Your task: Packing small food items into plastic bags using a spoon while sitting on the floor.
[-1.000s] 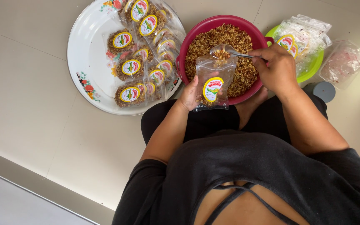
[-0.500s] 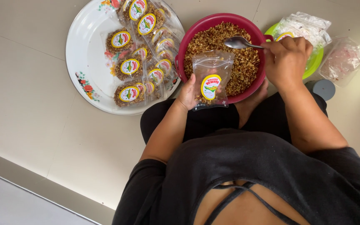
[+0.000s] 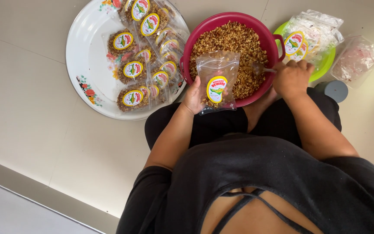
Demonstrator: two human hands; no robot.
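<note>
A clear pouch (image 3: 217, 80), partly filled w/ crumbly brown mix, is gripped by the left hand (image 3: 194, 97) at the red bowl's (image 3: 230, 19) 6 o'clock rim, while a spoon (image 3: 261, 68) is clasped by the right hand (image 3: 291, 78) at 3 o'clock, dipped in the mix.

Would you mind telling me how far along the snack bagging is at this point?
Done: about a dozen filled pouches lie on the white tray. In hand: the left hand holds a partly filled pouch while the right hand dips a spoon into the red bowl. Left: much mix and empty pouches.
</note>
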